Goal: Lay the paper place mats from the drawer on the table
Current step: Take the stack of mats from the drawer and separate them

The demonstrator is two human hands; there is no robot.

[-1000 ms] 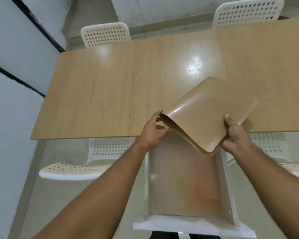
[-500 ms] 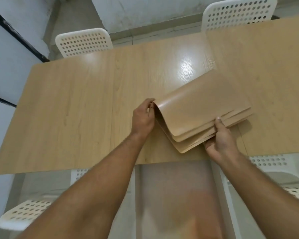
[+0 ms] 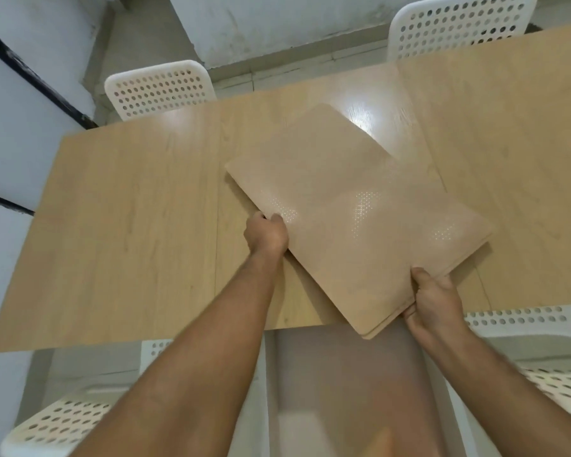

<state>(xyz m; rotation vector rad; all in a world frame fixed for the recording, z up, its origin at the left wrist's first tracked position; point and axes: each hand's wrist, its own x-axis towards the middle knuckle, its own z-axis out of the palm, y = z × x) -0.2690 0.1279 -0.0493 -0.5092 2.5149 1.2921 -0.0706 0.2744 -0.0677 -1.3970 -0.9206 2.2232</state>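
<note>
A stack of tan paper place mats (image 3: 353,212) lies spread flat and turned at an angle over the light wooden table (image 3: 129,225). Its near corner overhangs the table's front edge. My left hand (image 3: 267,235) grips the stack's left edge. My right hand (image 3: 433,298) pinches the near right edge, thumb on top. Below the table edge the open drawer (image 3: 346,384) shows a brownish bottom, blurred.
Two white perforated chairs stand at the far side of the table, one (image 3: 159,90) on the left and one (image 3: 459,24) on the right. Two more white chairs sit at the near side, one (image 3: 63,420) at bottom left, another (image 3: 548,354) at bottom right. A grey wall (image 3: 10,133) runs along the left.
The stack was curled and held above the drawer. Both hands carried it forward over the table and it has unrolled flat. The view has moved toward the table.
</note>
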